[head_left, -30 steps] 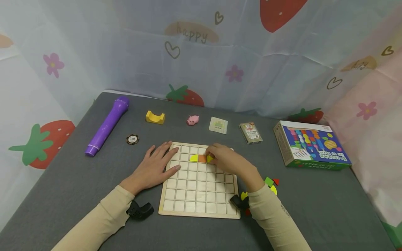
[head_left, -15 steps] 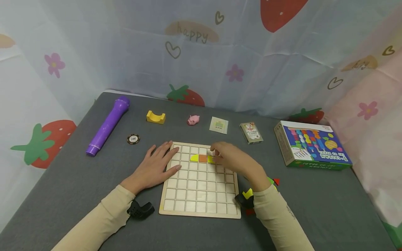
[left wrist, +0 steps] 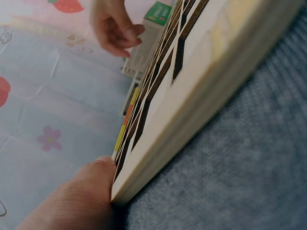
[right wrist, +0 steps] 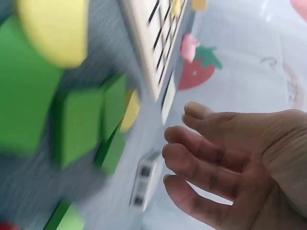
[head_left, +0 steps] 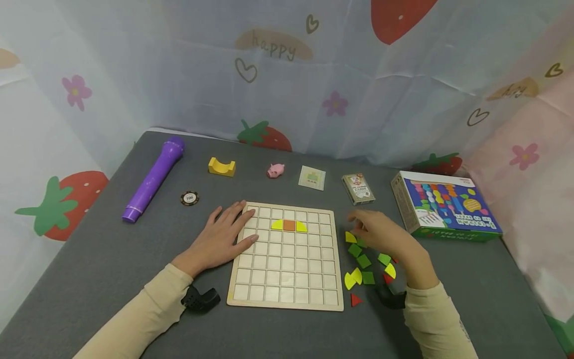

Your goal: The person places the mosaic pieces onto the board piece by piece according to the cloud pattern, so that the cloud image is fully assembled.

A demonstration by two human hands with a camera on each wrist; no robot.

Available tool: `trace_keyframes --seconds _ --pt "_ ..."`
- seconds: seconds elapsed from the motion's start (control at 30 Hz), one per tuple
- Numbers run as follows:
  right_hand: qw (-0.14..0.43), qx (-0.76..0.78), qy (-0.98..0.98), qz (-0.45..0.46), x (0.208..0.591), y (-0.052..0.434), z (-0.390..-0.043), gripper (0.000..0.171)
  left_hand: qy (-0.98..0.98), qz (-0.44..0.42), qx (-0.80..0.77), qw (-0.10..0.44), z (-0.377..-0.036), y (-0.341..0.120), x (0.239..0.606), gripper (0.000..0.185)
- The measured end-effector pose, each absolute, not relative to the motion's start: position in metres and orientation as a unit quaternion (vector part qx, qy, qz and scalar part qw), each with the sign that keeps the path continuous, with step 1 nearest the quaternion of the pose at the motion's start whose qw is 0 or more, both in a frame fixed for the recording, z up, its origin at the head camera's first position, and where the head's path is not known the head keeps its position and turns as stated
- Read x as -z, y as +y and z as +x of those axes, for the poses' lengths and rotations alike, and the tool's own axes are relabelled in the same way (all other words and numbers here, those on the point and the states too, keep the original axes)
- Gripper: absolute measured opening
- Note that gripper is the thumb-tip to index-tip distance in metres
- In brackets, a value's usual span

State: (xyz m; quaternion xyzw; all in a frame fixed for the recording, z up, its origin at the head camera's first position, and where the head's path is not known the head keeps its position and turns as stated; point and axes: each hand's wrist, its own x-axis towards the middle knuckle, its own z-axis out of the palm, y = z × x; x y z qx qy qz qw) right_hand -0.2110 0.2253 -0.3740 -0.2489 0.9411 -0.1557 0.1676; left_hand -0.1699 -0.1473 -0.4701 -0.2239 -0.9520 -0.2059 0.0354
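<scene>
A wooden grid board (head_left: 287, 269) lies on the grey table. In one of its upper rows an orange square (head_left: 289, 226) sits between two yellow quarter-round pieces, the left one (head_left: 277, 225) and the right one (head_left: 301, 227). My left hand (head_left: 221, 239) rests flat on the board's upper left edge, fingers spread; its thumb (left wrist: 91, 184) shows in the left wrist view. To the right of the board, my right hand (head_left: 381, 230) hovers over loose pieces, among them green squares (head_left: 363, 261). Its fingers (right wrist: 206, 165) are loosely bent and hold nothing.
Yellow pieces (head_left: 390, 270) and red triangles (head_left: 356, 299) lie right of the board. Along the back are a purple microphone (head_left: 154, 179), poker chip (head_left: 189, 198), yellow block (head_left: 221, 168), pink pig (head_left: 275, 171), pattern card (head_left: 311, 178), playing-card box (head_left: 358, 189) and blue-green box (head_left: 446, 204).
My right hand has left the right yellow piece, which stays on the board, and has moved right over the loose pieces. The left hand has stayed put.
</scene>
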Motion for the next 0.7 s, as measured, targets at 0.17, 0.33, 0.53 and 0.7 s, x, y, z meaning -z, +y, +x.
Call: trace_keyframes --seconds 0.17,0.33,0.53,0.7 --pt "0.162 0.160 0.944 -0.240 0.379 0.242 -0.206 0.025 -0.952 -0.223 0.206 0.035 -0.170 -0.146 0.469 0.068" --pt "0.172 0.149 0.945 -0.234 0.389 0.242 -0.208 0.024 -0.951 -0.224 0.210 0.038 -0.170 -0.146 0.470 0.067" --pt "0.164 0.120 0.955 -0.216 0.399 0.236 -0.210 0.029 -0.951 -0.223 0.213 0.030 -0.170 -0.146 0.471 0.068" --pt "0.144 0.109 0.961 -0.211 0.403 0.230 -0.208 0.027 -0.953 -0.217 0.210 0.025 -0.170 -0.147 0.472 0.068"
